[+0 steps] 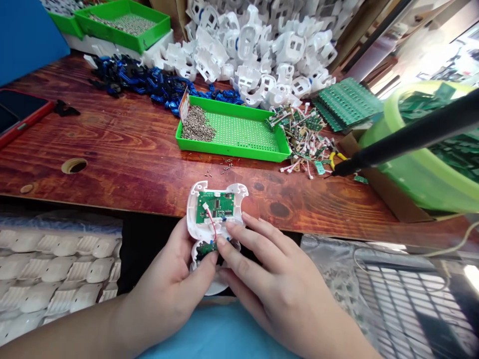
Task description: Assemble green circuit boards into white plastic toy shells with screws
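Head view: a green tray [239, 130] on the desk [112, 144] holds screws [197, 125]. At the desk's near edge, left hand [170, 291] and right hand [277, 284] fingers pinch a white shell [215, 212] carrying a circuit board [216, 206].

We see a white shell [217, 192] holding a green circuit board [215, 207] with a red wire [212, 227], a bright green perforated tray [239, 132], and a reddish-brown wood-grain surface [112, 144].
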`<state>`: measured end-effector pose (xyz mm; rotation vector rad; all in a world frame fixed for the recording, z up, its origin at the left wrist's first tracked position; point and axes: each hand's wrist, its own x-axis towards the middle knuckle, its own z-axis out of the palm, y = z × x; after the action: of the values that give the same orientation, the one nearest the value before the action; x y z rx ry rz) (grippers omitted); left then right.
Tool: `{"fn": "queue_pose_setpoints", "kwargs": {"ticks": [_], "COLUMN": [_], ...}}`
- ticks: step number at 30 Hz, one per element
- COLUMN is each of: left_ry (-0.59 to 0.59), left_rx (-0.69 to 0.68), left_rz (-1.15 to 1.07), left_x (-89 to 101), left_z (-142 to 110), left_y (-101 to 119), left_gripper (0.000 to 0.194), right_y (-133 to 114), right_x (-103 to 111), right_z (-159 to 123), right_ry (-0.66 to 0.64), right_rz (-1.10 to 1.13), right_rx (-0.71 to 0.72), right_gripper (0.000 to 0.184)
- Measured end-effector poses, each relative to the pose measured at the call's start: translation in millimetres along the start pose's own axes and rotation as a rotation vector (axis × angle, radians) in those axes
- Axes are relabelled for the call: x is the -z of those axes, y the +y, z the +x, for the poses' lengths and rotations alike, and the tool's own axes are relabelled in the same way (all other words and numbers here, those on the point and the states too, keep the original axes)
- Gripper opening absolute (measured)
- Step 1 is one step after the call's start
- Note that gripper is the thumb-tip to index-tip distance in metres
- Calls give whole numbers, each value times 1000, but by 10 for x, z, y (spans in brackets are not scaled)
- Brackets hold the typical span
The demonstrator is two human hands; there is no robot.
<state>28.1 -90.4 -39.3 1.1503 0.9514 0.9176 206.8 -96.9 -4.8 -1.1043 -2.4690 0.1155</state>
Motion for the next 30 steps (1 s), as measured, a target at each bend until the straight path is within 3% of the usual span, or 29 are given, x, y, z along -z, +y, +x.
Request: {"fn": "queue_pose_setpoints", "kwargs": {"ticks": [3,5,8,10,12,16,19,30], "left_ry": [7,31,42,38,45,45,45,31], "left_rx": [-7,5,14,-3,-5,38,-3,-10], "left_rz": [6,-11,-47,-45,-29,18,76,121], "left_x": [9,10,4,-2,-10,-22,-32,-55], "left_z": [-10,-18,-22,-20,-19,-29,-28,7], "left_y": [-9,-28,-57,-64,-58,-17,14,32], "left_gripper": [47,46,45,45,45,48,48,45], "right_y": [-15,-39,-78,-98,-112,-129,-130,-182], "right_x": [-46,-116,-237,-296,-327,-352,-378,-446], "right_z": [-60,-104,-128,-113,-86,-34,-6,40], "right_ry": [77,171,152,98,124,243,307,413], "right_rz": [179,424,962,1242,1341,1289,1250,1281], "right_rx": [-92,-313,-687,-807,-827,-792,-760,-769], "right_gripper": [41,46,29,20,20,17,20,12]}}
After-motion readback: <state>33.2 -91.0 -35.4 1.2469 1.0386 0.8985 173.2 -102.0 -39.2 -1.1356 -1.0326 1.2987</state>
